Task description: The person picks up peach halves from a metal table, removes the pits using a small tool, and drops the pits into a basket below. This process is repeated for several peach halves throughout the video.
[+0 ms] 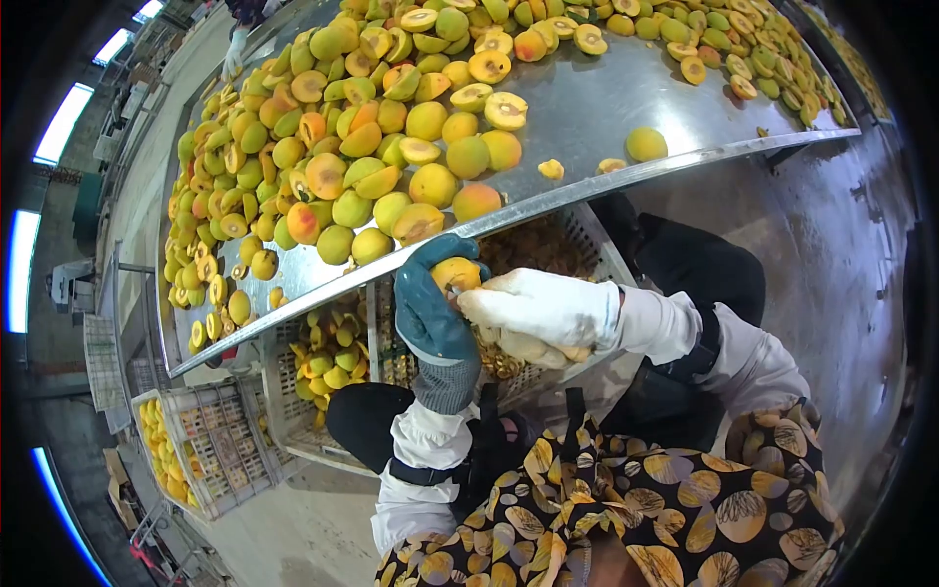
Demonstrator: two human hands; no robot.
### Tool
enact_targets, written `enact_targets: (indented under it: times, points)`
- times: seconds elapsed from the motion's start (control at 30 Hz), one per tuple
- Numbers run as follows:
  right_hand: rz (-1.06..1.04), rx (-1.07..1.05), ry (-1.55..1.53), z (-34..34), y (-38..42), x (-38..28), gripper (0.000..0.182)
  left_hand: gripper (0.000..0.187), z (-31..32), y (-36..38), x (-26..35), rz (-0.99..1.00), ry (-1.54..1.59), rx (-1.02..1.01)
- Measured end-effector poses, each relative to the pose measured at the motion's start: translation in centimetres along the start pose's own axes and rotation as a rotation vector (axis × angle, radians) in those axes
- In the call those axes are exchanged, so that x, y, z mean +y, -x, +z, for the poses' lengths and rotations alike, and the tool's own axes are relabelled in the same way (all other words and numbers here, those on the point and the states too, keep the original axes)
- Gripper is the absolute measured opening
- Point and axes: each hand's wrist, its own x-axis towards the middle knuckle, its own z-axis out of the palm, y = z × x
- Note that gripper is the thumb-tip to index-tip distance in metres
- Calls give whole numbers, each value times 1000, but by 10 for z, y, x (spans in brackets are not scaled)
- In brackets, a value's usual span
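My left hand (428, 308), in a blue-green rubber glove, is closed round a yellow peach (456, 273) just in front of the metal table's edge. My right hand (548, 311) wears a white glove. Its fingers are pinched together against the peach's near side; whatever they grip is hidden. On the metal table (577, 108) beyond my hands lies a large heap of peaches (342, 147), some whole-looking and some halved with cut faces showing. Below my hands, a plastic crate (608, 245) under the table holds brownish scraps.
Another crate (284, 401) under the table, to the left, contains peach pieces. Farther left on the floor, a pale crate (230, 445) holds more yellow fruit. A second peach heap (753, 49) lies at the table's far right. Another person's gloved hand (235, 54) shows at the upper left.
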Motion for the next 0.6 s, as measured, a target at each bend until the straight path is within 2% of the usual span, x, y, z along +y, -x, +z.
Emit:
enact_targets:
  times: [0.03, 0.1, 0.13, 0.17, 0.27, 0.3, 0.37, 0.43, 0.5, 0.6]
  points:
    - [94, -156, -222, -10, -3, 5, 52, 58, -3, -2, -6, 85, -76, -24]
    - [146, -387, -502, -20, -11, 17, 47, 53, -5, -6, -7, 281, -224, -85]
    - [171, -506, -633, -24, -13, 17, 45, 51, -6, -7, -1, 249, -231, -90]
    - [152, -506, -577, -26, -14, 15, 44, 50, -5, -8, 6, 219, -238, -94]
    - [75, -19, 411, -7, 4, -19, 48, 51, -3, -6, -4, 41, -68, -100]
    - [-14, 11, 541, -12, -3, -10, 52, 52, -4, -6, -9, -27, 18, -100]
    - [-667, 6, 849, -33, -35, 19, 52, 51, -9, -6, -9, -83, 65, -156]
    - [-912, 99, 1134, -36, -36, 24, 49, 51, -15, -5, -4, -144, 34, -220]
    - [-742, 282, 1410, -25, -18, 8, 45, 50, -30, -7, 3, -201, -91, -284]
    - [-622, 336, 1613, -19, -9, 3, 43, 50, -81, -4, -7, -399, 137, -95]
